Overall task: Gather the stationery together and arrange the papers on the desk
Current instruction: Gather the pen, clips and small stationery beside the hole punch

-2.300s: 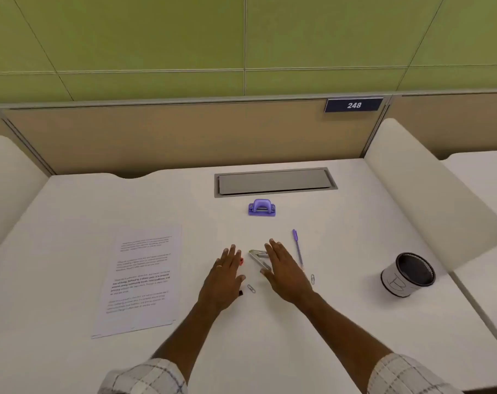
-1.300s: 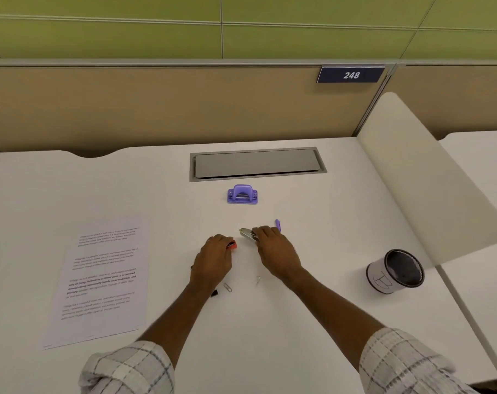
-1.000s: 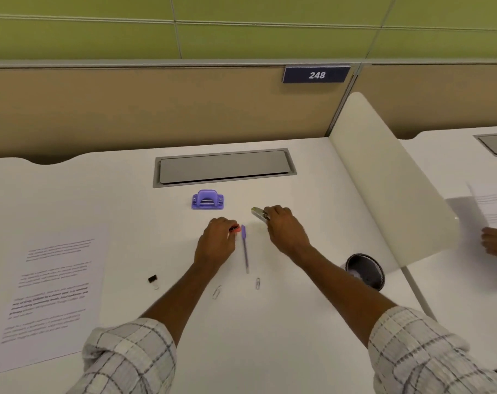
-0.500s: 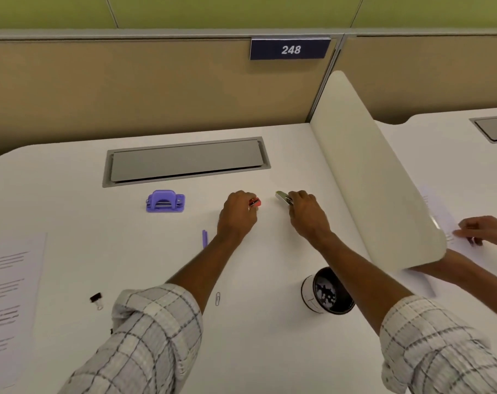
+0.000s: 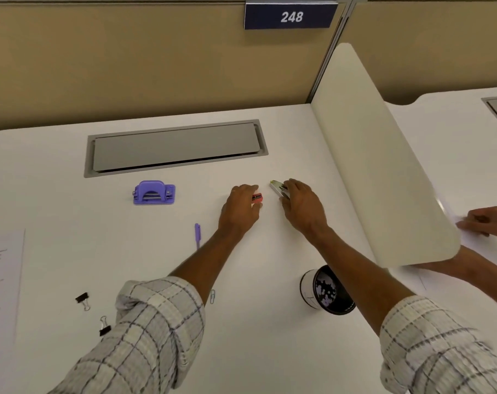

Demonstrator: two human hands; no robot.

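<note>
office: numbered cubicle partition point(image 5: 291, 16)

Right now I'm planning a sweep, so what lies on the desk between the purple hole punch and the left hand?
In the head view, bare white desk separates the purple hole punch from the left hand; the purple pen lies nearer, below that line.

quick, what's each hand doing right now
Left hand: closed on a small red item.
Right hand: closed on a silver metal tool.
</note>
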